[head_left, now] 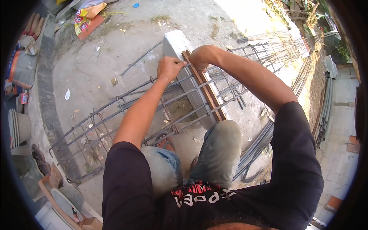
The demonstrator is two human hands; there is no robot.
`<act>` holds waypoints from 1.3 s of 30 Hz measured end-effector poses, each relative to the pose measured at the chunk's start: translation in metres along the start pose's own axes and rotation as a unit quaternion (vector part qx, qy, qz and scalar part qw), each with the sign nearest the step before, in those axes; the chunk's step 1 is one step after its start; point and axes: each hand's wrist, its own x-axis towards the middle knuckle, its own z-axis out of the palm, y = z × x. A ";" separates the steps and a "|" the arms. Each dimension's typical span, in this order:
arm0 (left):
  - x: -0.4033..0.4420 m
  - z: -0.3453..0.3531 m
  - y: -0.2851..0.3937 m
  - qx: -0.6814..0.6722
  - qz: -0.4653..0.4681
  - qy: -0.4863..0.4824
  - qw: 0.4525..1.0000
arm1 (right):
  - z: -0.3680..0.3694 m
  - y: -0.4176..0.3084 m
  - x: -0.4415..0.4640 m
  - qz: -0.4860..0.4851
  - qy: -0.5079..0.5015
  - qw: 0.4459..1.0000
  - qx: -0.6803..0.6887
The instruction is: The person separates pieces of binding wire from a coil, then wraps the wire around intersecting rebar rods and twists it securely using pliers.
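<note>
A long cage of steel rebar (108,118) lies across a pale concrete block (177,41). Along the block's top runs a narrow brown strip (207,90), crossed by the cage's bars. My left hand (168,69) is at the far end of the block, thumb and fingers pinched together at a bar; what they hold is too small to make out. Just right of it, my right hand (200,58) bends down over the strip's far end with its fingers curled, their tips mostly hidden.
Loose rebar (257,143) lies beside my right knee, and more bars (281,40) reach to the upper right. Bags (23,65), a red can (24,97) and stacked buckets (19,126) line the left side. Colourful packaging (85,20) lies at the upper left.
</note>
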 end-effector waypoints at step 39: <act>0.000 0.001 0.002 -0.101 -0.020 -0.066 0.992 | 0.560 0.077 -0.058 0.560 0.134 0.779 0.249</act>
